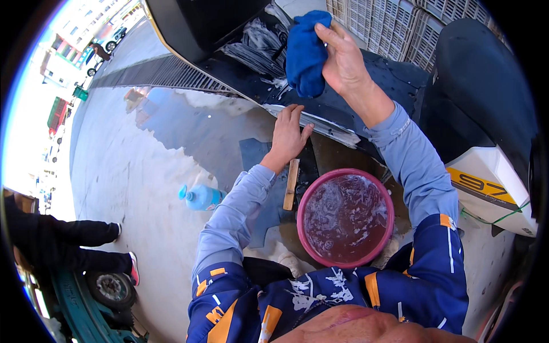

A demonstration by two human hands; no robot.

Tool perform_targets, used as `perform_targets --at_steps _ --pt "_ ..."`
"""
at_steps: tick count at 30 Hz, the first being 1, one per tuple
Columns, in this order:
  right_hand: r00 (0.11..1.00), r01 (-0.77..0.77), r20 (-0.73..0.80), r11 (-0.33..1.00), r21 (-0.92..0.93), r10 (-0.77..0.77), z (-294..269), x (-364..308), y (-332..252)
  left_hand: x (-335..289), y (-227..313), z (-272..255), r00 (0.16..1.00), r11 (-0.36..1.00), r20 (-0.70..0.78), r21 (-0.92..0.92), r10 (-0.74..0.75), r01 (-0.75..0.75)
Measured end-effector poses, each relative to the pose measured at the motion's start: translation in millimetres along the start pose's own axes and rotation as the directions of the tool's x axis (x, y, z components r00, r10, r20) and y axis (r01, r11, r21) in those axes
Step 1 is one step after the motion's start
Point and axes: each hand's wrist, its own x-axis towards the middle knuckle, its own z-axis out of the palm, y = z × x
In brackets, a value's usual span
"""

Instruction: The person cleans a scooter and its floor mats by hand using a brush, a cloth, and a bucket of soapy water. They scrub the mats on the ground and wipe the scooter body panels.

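My right hand is closed on a blue cloth, bunched and hanging from the thumb and fingers. It is over the dark footboard of a scooter, where white suds are smeared toward the front. Lower and to the left, my left hand lies with fingers stretched out against the footboard's sudsy near edge. Nothing shows in that hand. Below the footboard, close to my body, stands a round pink basin of murky, foamy water. Left of the basin lies a wooden strip.
A light blue bottle is on the wet concrete to the left. Stacked plastic crates stand behind the scooter, whose black seat rises at the right. Another person's legs and a teal wheeled vehicle are at the lower left.
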Motion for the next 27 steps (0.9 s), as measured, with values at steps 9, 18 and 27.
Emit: perform_targets --at_steps 9,18,27 --pt "0.951 0.310 0.076 0.934 -0.176 -0.301 -19.2 192.1 64.0 13.5 -20.6 44.3 0.979 0.936 0.184 0.319 0.090 -0.146" --pt "0.929 -0.362 -0.173 0.900 -0.242 0.327 -97.1 248.7 155.5 9.1 -31.3 56.7 0.987 0.972 0.139 0.209 0.081 -0.109" --pt "0.922 -0.387 -0.333 0.481 -0.787 0.196 -165.6 176.0 177.6 11.9 -28.9 52.0 0.986 0.972 0.131 0.198 0.105 -0.129"
